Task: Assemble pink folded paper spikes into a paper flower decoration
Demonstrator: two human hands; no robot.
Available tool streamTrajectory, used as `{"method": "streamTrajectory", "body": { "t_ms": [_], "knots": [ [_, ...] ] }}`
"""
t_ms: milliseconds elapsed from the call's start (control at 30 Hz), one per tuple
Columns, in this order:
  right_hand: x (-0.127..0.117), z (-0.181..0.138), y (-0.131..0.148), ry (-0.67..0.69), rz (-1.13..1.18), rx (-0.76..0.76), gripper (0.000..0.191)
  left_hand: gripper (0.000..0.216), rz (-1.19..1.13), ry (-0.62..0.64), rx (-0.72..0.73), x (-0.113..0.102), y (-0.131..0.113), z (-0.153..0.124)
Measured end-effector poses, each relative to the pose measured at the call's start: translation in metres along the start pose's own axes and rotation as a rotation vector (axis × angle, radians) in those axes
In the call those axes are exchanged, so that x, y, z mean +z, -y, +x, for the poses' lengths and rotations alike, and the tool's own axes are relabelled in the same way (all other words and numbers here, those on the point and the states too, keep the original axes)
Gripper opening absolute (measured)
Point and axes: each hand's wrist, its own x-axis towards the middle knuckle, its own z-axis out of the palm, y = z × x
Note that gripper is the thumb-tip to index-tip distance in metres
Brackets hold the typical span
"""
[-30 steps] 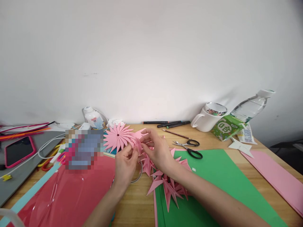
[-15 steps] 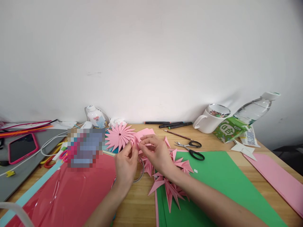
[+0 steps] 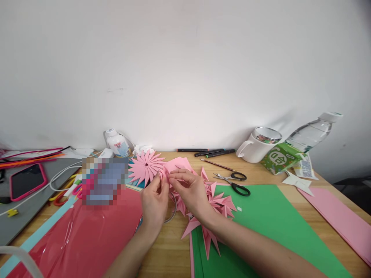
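A small piece of folded pink paper [image 3: 165,171] sits between my two hands, pinched at the fingertips. My left hand [image 3: 153,200] grips it from below with thumb and forefinger. From the other side my right hand [image 3: 189,191] closes thumb and fingers on it; the fingers cover much of the fold. Just behind my left hand lies a pink pleated paper rosette [image 3: 142,166] with many points. More pink paper [image 3: 181,162] lies behind the fingertips. Under my right wrist are several pointed pink folded paper pieces [image 3: 209,240], partly hidden by the forearm.
Green sheets [image 3: 278,227] lie at right, red plastic-covered sheets [image 3: 107,231] at left. Black-handled scissors [image 3: 241,189], a pencil [image 3: 217,165] and markers [image 3: 193,150] lie behind. A white mug [image 3: 256,148], tilted water bottle [image 3: 311,133] and pink strips [image 3: 339,220] stand or lie farther right.
My right hand has dropped slightly, and its raised fingers have come down closer together onto the folded pink paper. The left hand holds nearly the same place.
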Motion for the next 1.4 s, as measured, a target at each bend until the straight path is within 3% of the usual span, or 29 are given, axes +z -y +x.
{"method": "streamTrajectory", "body": {
  "t_ms": [233,1067,1400],
  "knots": [
    [0.0,-0.002,-0.001,-0.025,-0.042,-0.053,0.014,0.033,0.057,-0.021,0.01,-0.001,-0.001,0.0],
    [0.005,-0.009,0.003,-0.049,-0.087,-0.031,0.02,0.031,0.109,-0.029,0.047,0.001,0.001,0.0],
    [0.01,0.0,-0.008,-0.152,0.146,0.204,0.014,0.022,0.202,-0.056,0.136,0.005,0.003,-0.004]
  ]
}}
